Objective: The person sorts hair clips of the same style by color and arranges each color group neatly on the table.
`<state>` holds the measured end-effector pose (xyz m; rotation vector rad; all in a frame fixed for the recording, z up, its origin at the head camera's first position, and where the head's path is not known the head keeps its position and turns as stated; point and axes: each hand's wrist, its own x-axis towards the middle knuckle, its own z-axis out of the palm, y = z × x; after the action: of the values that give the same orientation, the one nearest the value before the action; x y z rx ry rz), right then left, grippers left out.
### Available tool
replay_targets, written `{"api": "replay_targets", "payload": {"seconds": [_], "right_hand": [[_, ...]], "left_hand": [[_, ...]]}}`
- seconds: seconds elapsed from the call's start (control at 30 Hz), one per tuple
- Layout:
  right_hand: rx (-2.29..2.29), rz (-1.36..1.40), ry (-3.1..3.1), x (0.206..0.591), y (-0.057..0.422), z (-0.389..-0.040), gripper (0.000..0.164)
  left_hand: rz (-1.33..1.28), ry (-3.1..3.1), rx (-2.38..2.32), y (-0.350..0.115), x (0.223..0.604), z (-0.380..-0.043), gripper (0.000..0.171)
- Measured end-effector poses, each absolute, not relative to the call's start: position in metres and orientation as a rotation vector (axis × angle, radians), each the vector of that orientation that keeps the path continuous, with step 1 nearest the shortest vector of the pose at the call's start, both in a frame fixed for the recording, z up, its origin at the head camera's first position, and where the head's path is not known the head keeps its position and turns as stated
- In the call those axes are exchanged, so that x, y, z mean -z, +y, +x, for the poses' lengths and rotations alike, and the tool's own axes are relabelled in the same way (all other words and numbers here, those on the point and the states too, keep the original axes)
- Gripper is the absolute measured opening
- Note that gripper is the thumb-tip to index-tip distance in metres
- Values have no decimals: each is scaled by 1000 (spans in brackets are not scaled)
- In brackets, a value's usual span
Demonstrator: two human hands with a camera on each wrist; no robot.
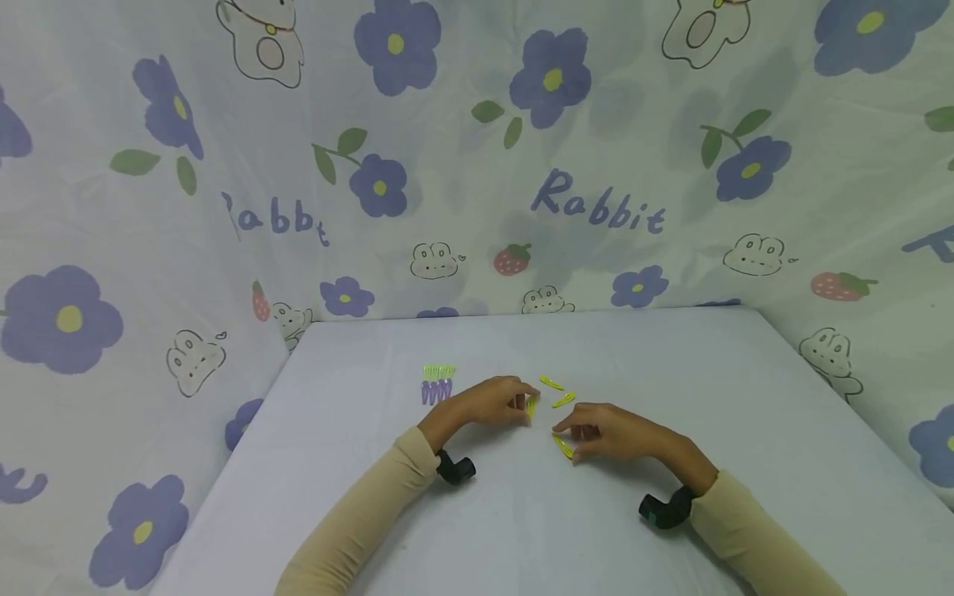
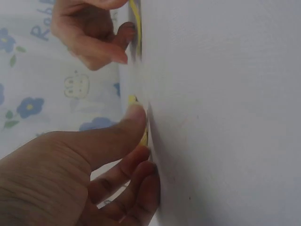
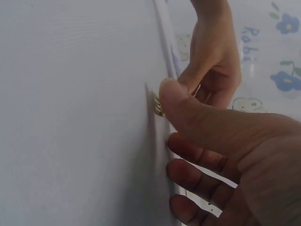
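My left hand (image 1: 490, 401) pinches a yellow hair clip (image 1: 532, 406) upright between thumb and fingertips, close over the white table. In the left wrist view most of that clip (image 2: 144, 138) is hidden behind the thumb. To the right, my right hand (image 1: 613, 432) has its index finger and thumb at the two ends of another yellow hair clip (image 1: 563, 447). The right wrist view shows part of this clip (image 3: 157, 104) sticking out past the thumb, low at the tabletop. Two more yellow clips, one farther back (image 1: 551, 382) and one nearer (image 1: 564, 400), lie between and beyond the hands.
Left of the left hand, several purple hair clips (image 1: 436, 391) lie in a row, with a row of pale yellow-green clips (image 1: 439, 372) right behind them. A white cloth covers the table (image 1: 477, 530). Patterned curtains (image 1: 462, 207) hang behind and at both sides.
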<state>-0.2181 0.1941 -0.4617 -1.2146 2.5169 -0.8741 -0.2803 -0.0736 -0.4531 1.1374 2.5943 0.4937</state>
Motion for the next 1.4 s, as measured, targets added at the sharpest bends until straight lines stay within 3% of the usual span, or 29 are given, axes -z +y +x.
{"api": "replay_targets", "payload": {"seconds": [0.77, 1.4], "right_hand": [[805, -1154, 2588, 468, 188, -219, 41], [804, -1139, 2607, 471, 188, -218, 40]], "left_hand": [[1047, 2702, -548, -71, 455, -267, 55], [1025, 2814, -460, -66, 455, -257, 43]]}}
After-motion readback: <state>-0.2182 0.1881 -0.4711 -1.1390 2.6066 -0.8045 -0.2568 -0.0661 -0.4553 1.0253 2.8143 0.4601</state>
